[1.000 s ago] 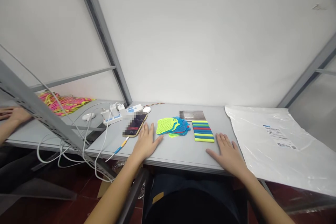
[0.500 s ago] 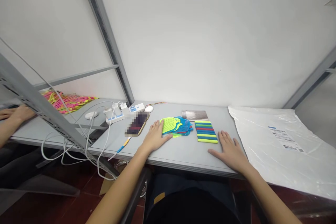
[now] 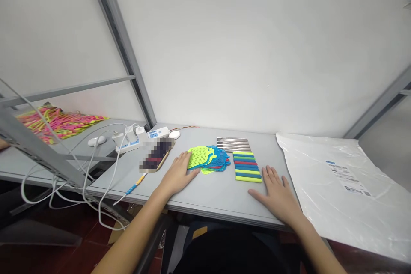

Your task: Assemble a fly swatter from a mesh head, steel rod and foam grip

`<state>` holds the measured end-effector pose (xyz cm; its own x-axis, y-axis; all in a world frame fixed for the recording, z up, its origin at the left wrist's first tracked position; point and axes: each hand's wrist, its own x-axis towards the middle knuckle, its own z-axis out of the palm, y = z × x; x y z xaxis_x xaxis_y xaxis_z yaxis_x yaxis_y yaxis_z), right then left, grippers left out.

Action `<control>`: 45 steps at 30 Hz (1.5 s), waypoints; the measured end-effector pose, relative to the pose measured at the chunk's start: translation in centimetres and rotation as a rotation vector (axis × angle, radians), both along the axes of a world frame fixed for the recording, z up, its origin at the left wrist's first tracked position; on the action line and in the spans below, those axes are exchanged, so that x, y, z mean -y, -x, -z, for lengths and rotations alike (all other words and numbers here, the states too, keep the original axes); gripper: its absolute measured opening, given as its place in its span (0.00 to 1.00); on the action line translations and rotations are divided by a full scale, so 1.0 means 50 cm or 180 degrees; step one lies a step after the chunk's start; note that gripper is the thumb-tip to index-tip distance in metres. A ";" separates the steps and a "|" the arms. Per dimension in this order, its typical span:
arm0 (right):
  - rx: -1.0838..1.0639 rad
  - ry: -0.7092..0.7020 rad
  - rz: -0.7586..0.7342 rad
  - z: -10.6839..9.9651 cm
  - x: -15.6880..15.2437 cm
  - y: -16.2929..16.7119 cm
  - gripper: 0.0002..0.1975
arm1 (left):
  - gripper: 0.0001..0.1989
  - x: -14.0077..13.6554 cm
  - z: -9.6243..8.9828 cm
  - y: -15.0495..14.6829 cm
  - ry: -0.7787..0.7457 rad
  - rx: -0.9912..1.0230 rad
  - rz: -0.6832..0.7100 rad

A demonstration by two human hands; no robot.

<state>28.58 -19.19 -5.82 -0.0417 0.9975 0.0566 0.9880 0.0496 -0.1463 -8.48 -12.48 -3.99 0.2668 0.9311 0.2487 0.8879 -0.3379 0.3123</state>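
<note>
My left hand [image 3: 176,175] lies flat on the grey table [image 3: 212,195], its fingers against the left side of a fanned pile of perforated plastic fly swatter heads [image 3: 201,157] in yellow-green, blue and a little red. Palm down, my right hand [image 3: 275,191] rests with fingers spread beside a row of coloured tubes [image 3: 248,167] in yellow, blue, green and red. Behind the tubes sits a row of thin metal rods [image 3: 233,144]. Neither hand holds anything.
A phone [image 3: 157,156] with a cable lies left of the pile, near power strips [image 3: 126,145] with plugs and a white disc [image 3: 174,135]. A large white plastic bag [image 3: 321,154] covers the right side. Beyond a metal post, pink and yellow pieces [image 3: 64,122] lie on another table.
The view has shifted slightly, so the table's things appear a bit further left and lower. Both hands keep their places; the other person's arm at far left has mostly left view.
</note>
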 end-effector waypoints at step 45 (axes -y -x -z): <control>-0.1051 -0.0494 0.0175 -0.033 -0.036 -0.025 0.28 | 0.33 -0.026 -0.038 -0.002 0.0095 0.0271 0.0248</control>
<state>29.85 -17.38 -4.17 0.0575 0.9762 0.2089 0.8906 0.0444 -0.4526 -8.40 -11.15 -2.09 0.3179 0.9157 0.2459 0.8291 -0.3943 0.3963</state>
